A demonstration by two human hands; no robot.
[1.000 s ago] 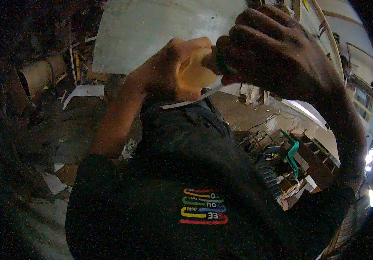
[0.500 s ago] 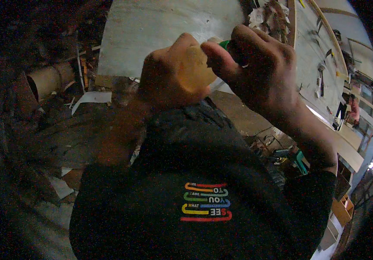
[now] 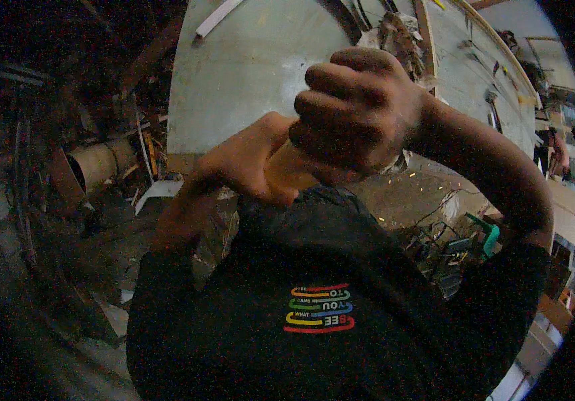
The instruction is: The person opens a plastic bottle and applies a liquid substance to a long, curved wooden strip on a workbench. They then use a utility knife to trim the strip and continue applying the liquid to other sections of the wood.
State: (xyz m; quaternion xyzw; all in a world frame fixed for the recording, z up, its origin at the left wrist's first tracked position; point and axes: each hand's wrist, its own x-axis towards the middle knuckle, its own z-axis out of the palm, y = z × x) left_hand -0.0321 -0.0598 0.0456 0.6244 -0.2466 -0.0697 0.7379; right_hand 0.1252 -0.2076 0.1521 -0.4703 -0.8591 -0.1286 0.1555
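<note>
Curling fist-like, right hand (image 3: 359,113) beside left hand (image 3: 250,157)

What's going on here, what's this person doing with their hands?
A person in a dark shirt grips a yellowish object in the left hand. The right hand, fingers curled, is at its upper end, partly hiding it; whatever it holds can't be seen. Beyond both hands is a pale, flat surface.
</note>
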